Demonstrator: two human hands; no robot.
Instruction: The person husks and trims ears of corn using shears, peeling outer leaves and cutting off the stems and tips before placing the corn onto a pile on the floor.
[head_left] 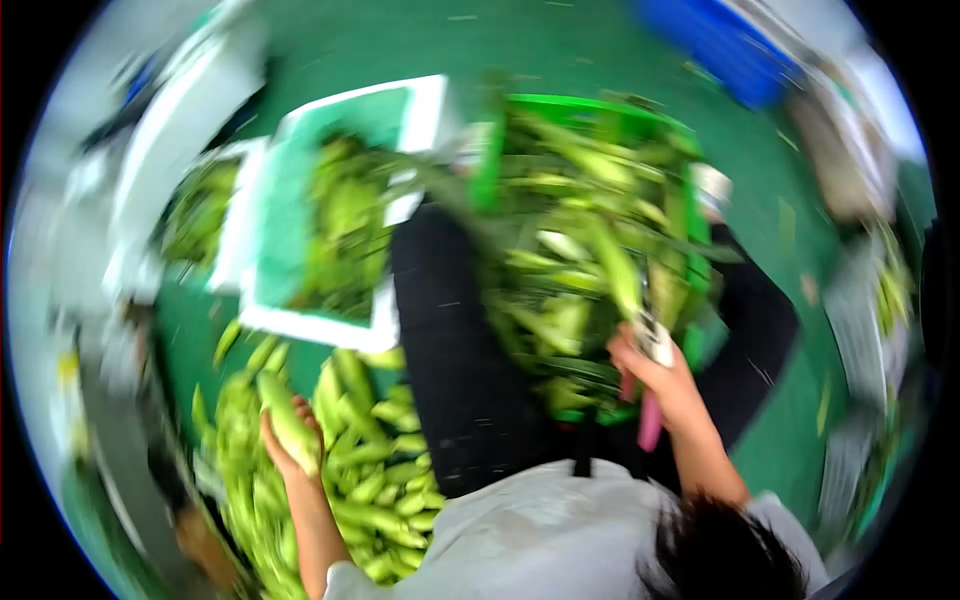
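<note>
My left hand (292,448) is wrapped round a pale green ear of corn (287,415), held over the heap at my left side. That heap of corn ears in husk (370,460) spreads across the floor beside my leg. Pruning shears with pinkish-red handles (650,420) are gripped in my right hand (652,365), and their metal part points up toward the crate. Between my legs stands a bright green crate (485,165) filled with corn ears and loose leaves. One light green ear (615,265) lies in it just beyond the shears. Motion blurs the details.
Left of my knee is a white foam box (425,110) holding green husks or ears, with another white box (240,215) behind it. A blue container (725,45) stands at the upper right. Bags or crates (860,320) line the right side of the green floor (400,40).
</note>
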